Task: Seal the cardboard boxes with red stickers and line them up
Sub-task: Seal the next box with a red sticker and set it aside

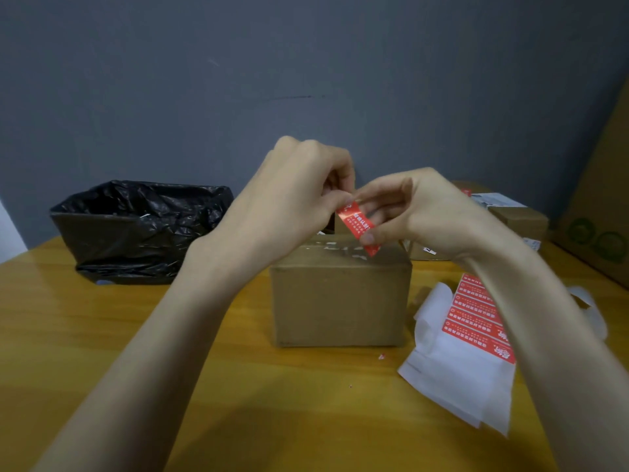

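Grey wall behind a wooden tabletop [102, 335] — I see my left hand [292, 199] and right hand [412, 212] both pinching one red sticker [357, 226] just above the closed cardboard box [340, 301]. My right forearm covers part of the sticker sheet [473, 315]; its white print is unreadable. Black-bagged bin [136, 229] stands left — more boxes [510, 216] behind right.

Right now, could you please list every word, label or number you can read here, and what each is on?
None can be quoted.
Red sticker held in both hands: white characters, too blurred.
Sticker sheet on the table: white print and a logo, too blurred.
Large carton far right: green round marks, no readable words.
Label on a back box: too small.
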The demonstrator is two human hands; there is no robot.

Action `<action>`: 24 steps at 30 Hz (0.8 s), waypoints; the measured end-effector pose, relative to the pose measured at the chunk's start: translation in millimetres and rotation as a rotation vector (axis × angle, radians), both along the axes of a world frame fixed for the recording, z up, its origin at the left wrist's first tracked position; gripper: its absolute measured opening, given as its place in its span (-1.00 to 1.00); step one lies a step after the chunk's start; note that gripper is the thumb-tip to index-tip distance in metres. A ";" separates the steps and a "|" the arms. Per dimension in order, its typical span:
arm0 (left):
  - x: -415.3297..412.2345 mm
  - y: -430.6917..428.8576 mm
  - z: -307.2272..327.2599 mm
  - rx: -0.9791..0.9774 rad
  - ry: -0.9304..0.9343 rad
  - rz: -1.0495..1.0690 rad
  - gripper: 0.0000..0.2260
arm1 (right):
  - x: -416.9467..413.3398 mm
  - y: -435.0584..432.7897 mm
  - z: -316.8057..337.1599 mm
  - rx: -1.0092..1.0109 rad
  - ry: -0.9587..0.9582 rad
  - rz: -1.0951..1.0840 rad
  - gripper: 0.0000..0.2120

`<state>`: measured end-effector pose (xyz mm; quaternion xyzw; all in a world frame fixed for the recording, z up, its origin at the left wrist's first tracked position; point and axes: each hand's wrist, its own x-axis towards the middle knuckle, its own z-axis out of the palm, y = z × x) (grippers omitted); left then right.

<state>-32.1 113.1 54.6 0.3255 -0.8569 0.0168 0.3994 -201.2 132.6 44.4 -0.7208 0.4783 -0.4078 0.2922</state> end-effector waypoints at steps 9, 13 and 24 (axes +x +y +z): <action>-7.2 1.1 -5.1 -0.063 -0.079 -0.009 -0.96 | -3.5 -3.3 -1.5 0.021 0.057 0.004 -0.71; -9.7 3.7 -4.8 -0.087 -0.103 -0.027 -0.97 | -5.1 -4.9 -2.3 0.052 0.056 -0.007 -0.76; -10.7 7.0 -3.7 -0.076 -0.074 -0.046 -0.96 | -6.6 -1.3 -1.7 0.034 0.024 -0.003 -0.76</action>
